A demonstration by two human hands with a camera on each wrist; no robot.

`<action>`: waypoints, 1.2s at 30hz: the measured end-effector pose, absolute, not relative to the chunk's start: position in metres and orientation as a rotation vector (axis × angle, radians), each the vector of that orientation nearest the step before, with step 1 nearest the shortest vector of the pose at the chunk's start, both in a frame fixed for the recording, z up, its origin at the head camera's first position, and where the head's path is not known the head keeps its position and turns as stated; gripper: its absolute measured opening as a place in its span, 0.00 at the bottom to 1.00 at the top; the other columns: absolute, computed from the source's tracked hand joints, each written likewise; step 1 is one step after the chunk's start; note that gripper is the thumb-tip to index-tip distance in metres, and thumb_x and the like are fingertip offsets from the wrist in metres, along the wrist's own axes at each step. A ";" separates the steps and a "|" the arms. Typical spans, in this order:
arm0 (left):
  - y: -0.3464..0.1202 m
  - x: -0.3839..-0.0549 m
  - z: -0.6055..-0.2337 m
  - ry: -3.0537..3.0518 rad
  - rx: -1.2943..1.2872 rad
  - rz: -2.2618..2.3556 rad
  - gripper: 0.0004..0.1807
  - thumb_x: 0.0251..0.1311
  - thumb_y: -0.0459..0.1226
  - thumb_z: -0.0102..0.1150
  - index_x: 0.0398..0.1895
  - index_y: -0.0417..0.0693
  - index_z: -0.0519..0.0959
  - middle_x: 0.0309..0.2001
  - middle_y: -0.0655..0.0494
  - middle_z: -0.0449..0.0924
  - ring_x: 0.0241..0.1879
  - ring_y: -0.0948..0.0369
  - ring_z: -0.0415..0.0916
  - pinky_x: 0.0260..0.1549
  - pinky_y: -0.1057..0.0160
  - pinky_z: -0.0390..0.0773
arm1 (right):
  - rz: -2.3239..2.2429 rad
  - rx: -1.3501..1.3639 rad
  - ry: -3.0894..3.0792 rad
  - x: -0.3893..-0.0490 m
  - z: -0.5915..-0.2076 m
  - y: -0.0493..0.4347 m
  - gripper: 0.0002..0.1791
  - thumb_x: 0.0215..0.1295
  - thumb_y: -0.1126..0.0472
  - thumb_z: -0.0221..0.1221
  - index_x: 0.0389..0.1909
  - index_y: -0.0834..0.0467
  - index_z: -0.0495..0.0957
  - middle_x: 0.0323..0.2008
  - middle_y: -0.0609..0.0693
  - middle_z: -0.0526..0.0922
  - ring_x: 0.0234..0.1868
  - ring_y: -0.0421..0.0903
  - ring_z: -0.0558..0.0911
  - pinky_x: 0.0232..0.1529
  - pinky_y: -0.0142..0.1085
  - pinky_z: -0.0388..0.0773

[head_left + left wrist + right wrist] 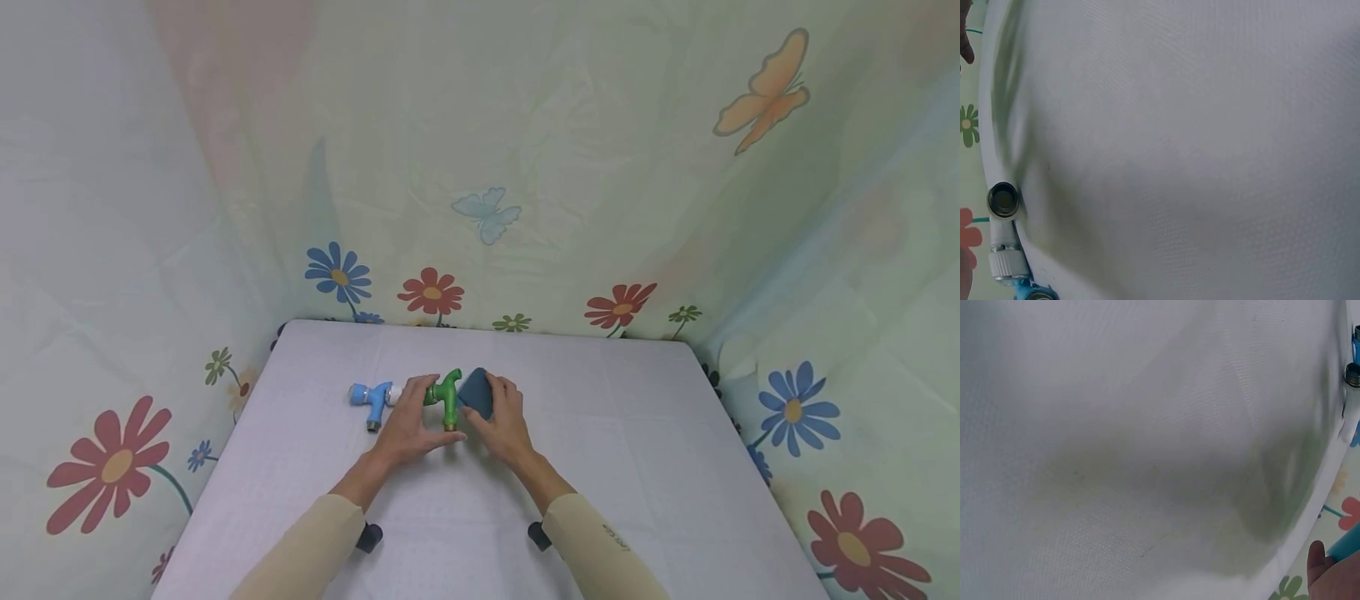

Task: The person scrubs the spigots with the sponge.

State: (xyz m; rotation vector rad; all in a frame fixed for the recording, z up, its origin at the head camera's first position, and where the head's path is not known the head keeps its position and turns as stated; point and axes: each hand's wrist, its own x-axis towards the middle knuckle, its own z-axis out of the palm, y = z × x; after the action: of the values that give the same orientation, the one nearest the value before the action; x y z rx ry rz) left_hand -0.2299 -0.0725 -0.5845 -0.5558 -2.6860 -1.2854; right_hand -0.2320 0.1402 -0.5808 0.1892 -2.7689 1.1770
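Observation:
In the head view, my left hand [407, 423] grips a green tap [450, 398], fingers at its back end and thumb by its brass-coloured outlet. My right hand [510, 419] pinches a flat, dark teal-blue pad [476, 393] between thumb and fingers, its edge close beside the green tap; its material cannot be told. Part of that hand and the teal pad [1346, 542] show at the right wrist view's lower right corner. Left of my left hand lies a blue tap [377, 400]. A white tap [1004, 234], mostly hidden behind the left hand from above, lies next to it.
A white cloth covers the table [600, 433], whose far edge meets a flower-printed curtain [555, 275]. Curtain also hangs along both sides. Dark camera mounts [369, 537] sit under both forearms.

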 end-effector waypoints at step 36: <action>-0.074 -0.234 -0.576 -2.867 -0.674 -1.362 0.71 0.48 0.47 0.84 0.86 0.65 0.39 0.79 0.48 0.59 0.70 0.52 0.69 0.72 0.45 0.71 | 1.099 0.254 -2.845 -0.233 -0.577 0.139 0.47 0.62 0.42 0.63 0.80 0.52 0.60 0.75 0.58 0.62 0.72 0.57 0.64 0.66 0.56 0.75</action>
State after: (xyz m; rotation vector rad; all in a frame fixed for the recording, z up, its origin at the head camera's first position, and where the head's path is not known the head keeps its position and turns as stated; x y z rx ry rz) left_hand -0.2336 -0.0736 -0.5761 -0.6742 -2.8672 -1.3619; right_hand -0.2331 0.1393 -0.5770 0.2537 -2.8451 1.0987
